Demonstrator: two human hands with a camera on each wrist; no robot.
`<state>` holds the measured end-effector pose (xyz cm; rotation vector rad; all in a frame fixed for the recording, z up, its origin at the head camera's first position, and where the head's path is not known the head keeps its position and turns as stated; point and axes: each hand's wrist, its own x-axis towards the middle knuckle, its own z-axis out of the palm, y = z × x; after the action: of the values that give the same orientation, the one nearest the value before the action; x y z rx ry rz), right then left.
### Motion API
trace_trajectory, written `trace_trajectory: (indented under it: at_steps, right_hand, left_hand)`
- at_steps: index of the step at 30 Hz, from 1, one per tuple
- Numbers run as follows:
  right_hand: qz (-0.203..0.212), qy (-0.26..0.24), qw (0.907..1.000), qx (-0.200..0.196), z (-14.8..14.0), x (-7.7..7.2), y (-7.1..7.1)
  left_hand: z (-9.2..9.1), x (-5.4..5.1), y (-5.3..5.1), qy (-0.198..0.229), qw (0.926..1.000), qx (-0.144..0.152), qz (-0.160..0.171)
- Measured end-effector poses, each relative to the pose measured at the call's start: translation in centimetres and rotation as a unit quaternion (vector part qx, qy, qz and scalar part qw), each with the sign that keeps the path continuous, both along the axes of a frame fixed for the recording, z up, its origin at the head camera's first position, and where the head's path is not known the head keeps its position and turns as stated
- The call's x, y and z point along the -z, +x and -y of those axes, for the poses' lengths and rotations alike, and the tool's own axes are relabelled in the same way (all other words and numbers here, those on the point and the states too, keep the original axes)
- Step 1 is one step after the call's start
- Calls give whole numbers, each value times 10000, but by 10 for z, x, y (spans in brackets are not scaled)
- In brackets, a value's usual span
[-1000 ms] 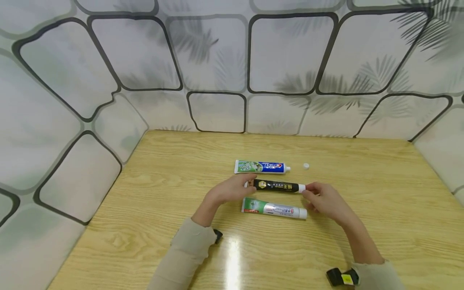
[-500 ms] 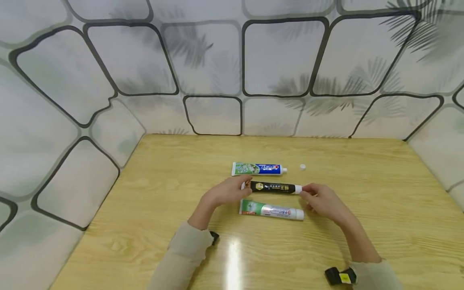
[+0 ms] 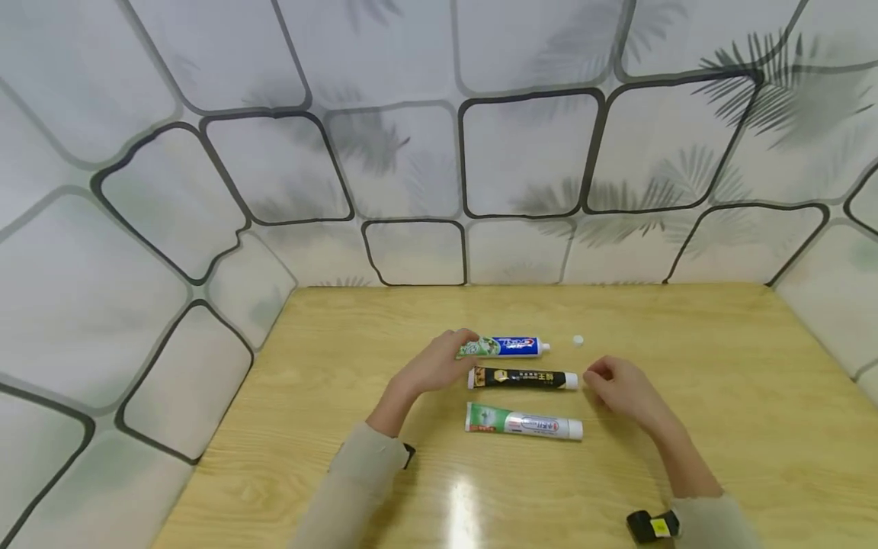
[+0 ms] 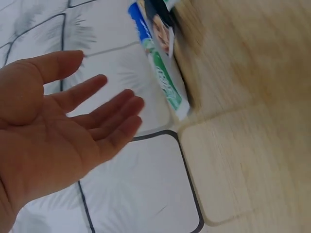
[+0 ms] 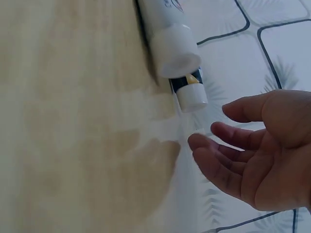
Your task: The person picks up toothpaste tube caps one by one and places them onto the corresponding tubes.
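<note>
Three toothpaste tubes lie in a column of rows on the table. The blue and green toothpaste tube [image 3: 517, 347] is farthest, its nozzle bare. The black toothpaste tube [image 3: 524, 378] with a white cap is in the middle, and the green and silver toothpaste tube [image 3: 528, 422] is nearest. My left hand [image 3: 439, 363] hovers by the left ends of the far two, hiding the blue and green one's end; the left wrist view shows its fingers loosely spread and holding nothing. My right hand [image 5: 262, 150] is just right of the black tube's cap, fingers relaxed and apart from it.
A small white cap [image 3: 578, 340] lies on the wooden table [image 3: 720, 366], right of the far tube's nozzle. A patterned cloth wall [image 3: 528, 152] rises behind the table and at both sides. Light glares on the near tabletop.
Both hands have let go of the black toothpaste tube, which stays between the other two. My left hand has shifted toward the far tube; my right has drawn slightly right. The head view has tilted up.
</note>
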<state>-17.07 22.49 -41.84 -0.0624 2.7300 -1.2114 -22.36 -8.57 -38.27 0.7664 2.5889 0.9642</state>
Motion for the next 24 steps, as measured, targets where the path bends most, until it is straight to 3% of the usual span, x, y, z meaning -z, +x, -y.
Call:
trace_trajectory:
  at_steps: [4,7,14,18,24]
  right_hand:
    - [-90,218,9995,-204,-4,-5,-15]
    - [-91,316,9992,-235,-7,-4,-30]
    - [-210,405,9989,-135,-14,12,-55]
    - [-256,296,9991,-192,-13,21,-64]
    - [-322,251,9980,-489,-14,18,-71]
  left_hand:
    - [-10,4,-20,-124,9999,-56,-31]
    - [-22,13,-33,-341,9994,-68,-16]
    - [-46,37,-50,-1455,9886,-221,-324]
    - [-48,40,-54,-1682,9846,91,-468]
    - [-51,40,-60,-1834,9763,668,-932]
